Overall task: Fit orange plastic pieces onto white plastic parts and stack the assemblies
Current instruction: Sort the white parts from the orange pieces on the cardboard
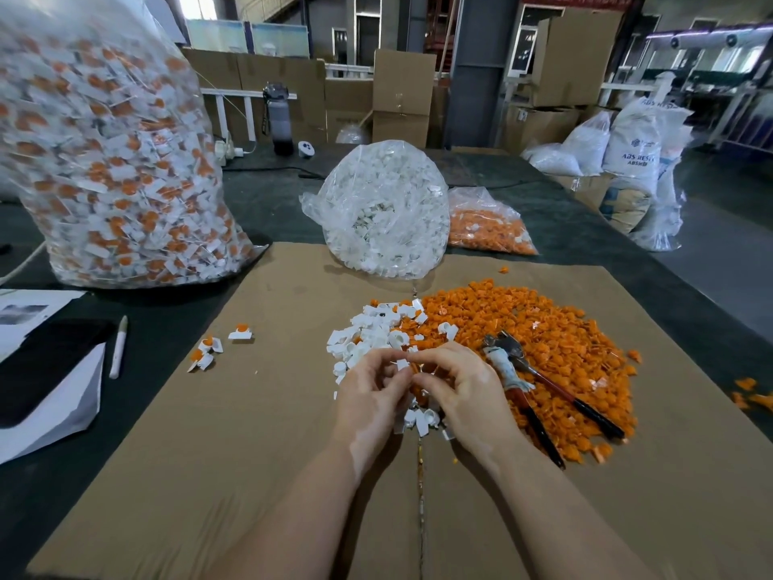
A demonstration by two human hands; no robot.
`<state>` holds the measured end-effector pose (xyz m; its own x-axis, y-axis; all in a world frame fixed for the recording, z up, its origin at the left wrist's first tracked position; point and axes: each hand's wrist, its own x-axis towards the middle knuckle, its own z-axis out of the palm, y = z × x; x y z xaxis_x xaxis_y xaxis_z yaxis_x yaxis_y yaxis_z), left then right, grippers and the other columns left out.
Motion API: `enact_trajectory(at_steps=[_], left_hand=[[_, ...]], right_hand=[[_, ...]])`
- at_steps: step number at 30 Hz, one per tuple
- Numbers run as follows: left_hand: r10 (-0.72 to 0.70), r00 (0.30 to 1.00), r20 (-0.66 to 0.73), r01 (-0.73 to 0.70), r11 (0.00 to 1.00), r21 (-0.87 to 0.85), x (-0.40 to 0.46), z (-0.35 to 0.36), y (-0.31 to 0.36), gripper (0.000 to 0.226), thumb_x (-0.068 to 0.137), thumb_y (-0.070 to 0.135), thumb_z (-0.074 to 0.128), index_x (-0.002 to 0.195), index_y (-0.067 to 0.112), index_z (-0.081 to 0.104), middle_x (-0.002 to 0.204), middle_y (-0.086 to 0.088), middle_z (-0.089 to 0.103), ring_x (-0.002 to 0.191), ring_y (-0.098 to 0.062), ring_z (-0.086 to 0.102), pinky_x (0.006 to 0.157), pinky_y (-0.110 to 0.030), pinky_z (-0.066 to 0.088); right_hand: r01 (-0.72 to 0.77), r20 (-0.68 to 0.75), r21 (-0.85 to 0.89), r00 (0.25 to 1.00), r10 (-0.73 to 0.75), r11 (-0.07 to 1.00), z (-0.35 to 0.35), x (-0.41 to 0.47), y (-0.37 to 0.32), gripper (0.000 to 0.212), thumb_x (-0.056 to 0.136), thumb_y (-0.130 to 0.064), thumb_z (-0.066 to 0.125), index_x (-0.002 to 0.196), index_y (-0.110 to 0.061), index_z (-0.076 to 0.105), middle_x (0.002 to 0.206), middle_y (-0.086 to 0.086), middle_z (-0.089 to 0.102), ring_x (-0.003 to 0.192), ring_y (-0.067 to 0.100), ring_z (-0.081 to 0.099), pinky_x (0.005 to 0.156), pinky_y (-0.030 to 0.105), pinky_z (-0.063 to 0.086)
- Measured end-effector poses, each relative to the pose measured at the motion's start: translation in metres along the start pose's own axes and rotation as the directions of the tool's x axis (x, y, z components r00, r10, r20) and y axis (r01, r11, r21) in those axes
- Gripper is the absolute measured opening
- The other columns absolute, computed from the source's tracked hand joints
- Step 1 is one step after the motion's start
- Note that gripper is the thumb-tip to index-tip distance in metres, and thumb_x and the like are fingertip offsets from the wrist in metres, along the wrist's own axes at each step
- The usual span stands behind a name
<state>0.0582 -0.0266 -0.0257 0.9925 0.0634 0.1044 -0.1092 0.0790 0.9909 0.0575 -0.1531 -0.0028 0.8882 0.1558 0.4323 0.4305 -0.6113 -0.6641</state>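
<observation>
My left hand (pixel 372 395) and my right hand (pixel 460 391) meet over the cardboard sheet (pixel 251 454), fingers curled. Between the fingertips they pinch a small white part (pixel 402 363) with an orange piece (pixel 414 370) against it; how the two sit together is hidden by the fingers. A heap of loose orange pieces (pixel 543 328) spreads to the right. A smaller heap of white parts (pixel 368 332) lies just beyond my hands. Several joined orange-and-white assemblies (pixel 213 347) lie to the left on the cardboard.
Pliers with dark handles (pixel 539 383) lie on the orange heap. A big bag of assemblies (pixel 104 161) stands at the left, a bag of white parts (pixel 385 211) ahead, a bag of orange pieces (pixel 489 228) behind it. A marker (pixel 118 347) and papers lie at the left.
</observation>
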Motion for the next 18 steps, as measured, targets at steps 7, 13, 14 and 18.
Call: enact_trajectory(at_steps=[7, 13, 14, 18], left_hand=[[0.028, 1.0, 0.004, -0.028, 0.999, 0.039, -0.001, -0.001, 0.001, 0.013, 0.089, 0.002, 0.058, 0.098, 0.01, 0.062, 0.055, 0.007, 0.048, 0.046, -0.006, 0.048, 0.043, -0.021, 0.043], [-0.012, 1.0, -0.016, 0.012, 0.999, 0.031, 0.002, 0.002, -0.001, 0.016, 0.088, 0.002, 0.059, 0.092, 0.018, 0.062, 0.065, -0.001, 0.047, 0.053, -0.013, 0.052, 0.044, -0.019, 0.041], [-0.018, 1.0, -0.015, 0.018, 0.999, 0.033, 0.002, 0.002, -0.001, 0.017, 0.088, 0.002, 0.059, 0.092, 0.018, 0.062, 0.066, -0.003, 0.047, 0.052, -0.013, 0.052, 0.042, -0.019, 0.04], [-0.02, 1.0, 0.006, 0.019, 0.998, 0.061, 0.004, 0.002, 0.0, 0.018, 0.09, 0.004, 0.057, 0.092, 0.022, 0.061, 0.071, -0.008, 0.049, 0.051, -0.013, 0.053, 0.042, -0.02, 0.041]], right_hand=[[0.01, -0.001, -0.007, 1.0, -0.01, 1.0, -0.001, -0.001, -0.002, 0.023, 0.083, -0.009, 0.068, 0.104, -0.016, 0.071, 0.093, -0.008, 0.062, 0.092, 0.005, 0.055, 0.083, 0.019, 0.044], [-0.181, -0.17, -0.257, 0.975, 0.14, 0.949, -0.014, -0.006, 0.0, 0.035, 0.088, -0.03, 0.063, 0.122, -0.021, 0.06, 0.114, -0.006, 0.061, 0.112, 0.013, 0.051, 0.098, 0.035, 0.034], [-0.26, -0.229, -0.326, 0.955, 0.191, 0.909, -0.019, -0.008, 0.001, 0.036, 0.091, -0.033, 0.058, 0.125, -0.021, 0.057, 0.12, -0.004, 0.059, 0.116, 0.014, 0.049, 0.099, 0.036, 0.03], [-0.536, -0.301, -0.594, 0.84, 0.452, 0.601, -0.041, -0.011, 0.006, 0.041, 0.096, -0.045, 0.04, 0.127, -0.019, 0.047, 0.13, 0.004, 0.049, 0.12, 0.023, 0.041, 0.097, 0.039, 0.029]])
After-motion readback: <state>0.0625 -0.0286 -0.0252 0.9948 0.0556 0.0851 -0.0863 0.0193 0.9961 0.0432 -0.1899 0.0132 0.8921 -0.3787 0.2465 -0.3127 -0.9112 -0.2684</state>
